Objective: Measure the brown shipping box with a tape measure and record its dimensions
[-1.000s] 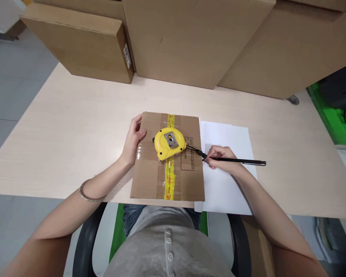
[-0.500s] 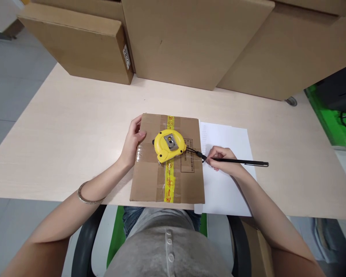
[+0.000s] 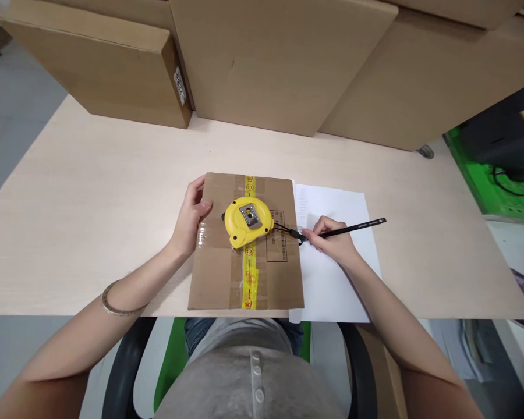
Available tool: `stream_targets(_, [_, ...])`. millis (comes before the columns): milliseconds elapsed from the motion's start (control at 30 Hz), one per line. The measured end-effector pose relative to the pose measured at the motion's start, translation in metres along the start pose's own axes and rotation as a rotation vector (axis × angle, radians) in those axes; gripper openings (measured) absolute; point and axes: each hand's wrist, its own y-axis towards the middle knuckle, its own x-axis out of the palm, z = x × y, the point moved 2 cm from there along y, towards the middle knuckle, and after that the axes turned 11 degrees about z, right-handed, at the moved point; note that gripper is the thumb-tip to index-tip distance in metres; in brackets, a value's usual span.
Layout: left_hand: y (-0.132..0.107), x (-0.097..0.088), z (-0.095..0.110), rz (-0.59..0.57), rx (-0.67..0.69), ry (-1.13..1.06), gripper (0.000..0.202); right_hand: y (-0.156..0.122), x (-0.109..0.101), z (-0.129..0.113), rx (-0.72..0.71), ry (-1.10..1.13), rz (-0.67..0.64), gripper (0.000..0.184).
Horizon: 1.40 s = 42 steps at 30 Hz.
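My left hand (image 3: 188,220) grips the left edge of a flat cardboard box (image 3: 216,273), thumb on the top face and fingers along the side. A strip of yellow tape with red print runs down the box. On top of it lies a yellow tape measure (image 3: 240,218) with a metal clip, its black wrist strap (image 3: 293,233) reaching over the right edge. My right hand (image 3: 335,243) is closed around a black pen (image 3: 360,226) above white paper (image 3: 332,291). The paper is beside the box, its left part hidden under it. The pen tip is hard to make out by the strap.
Large cardboard boxes (image 3: 279,64) stand along the back of the table (image 3: 126,192), with a smaller box (image 3: 113,73) at the left. A green surface (image 3: 475,174) with a dark device and cable is at the right. Chair armrests (image 3: 360,366) flank me below the table edge.
The pen's rear end has swung away from me, so it slants upward to the right. The whole view has shifted slightly. The box and tape measure keep their places under my left hand's hold.
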Motion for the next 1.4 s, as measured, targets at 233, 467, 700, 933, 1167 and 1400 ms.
stream_targets(233, [-0.001, -0.0014, 0.0052, -0.018, -0.005, 0.025, 0.048, 0.0006, 0.0011, 0.0016, 0.002, -0.002, 0.004, 0.059])
stream_targets(467, [-0.0027, 0.0006, 0.0076, -0.017, -0.014, 0.033, 0.049, 0.0, -0.0008, 0.0009, 0.005, -0.01, 0.004, 0.056])
stream_targets(700, [-0.0051, 0.0036, 0.0082, -0.008, -0.02, 0.033, 0.049, 0.0008, -0.0013, -0.0005, 0.01, -0.019, 0.01, 0.052])
stream_targets(933, [-0.0046, 0.003, 0.007, -0.04, 0.003, 0.032, 0.05, 0.0013, -0.0017, 0.0013, 0.002, -0.01, 0.02, 0.052])
stream_targets(1167, [-0.0047, 0.0036, 0.0073, -0.02, -0.008, 0.031, 0.052, 0.0023, -0.0038, 0.0038, -0.001, -0.007, 0.016, 0.051])
stream_targets(1400, [-0.0029, 0.0018, 0.0038, -0.05, 0.052, 0.067, 0.051, 0.0036, -0.0017, 0.0032, -0.023, -0.003, 0.025, 0.046])
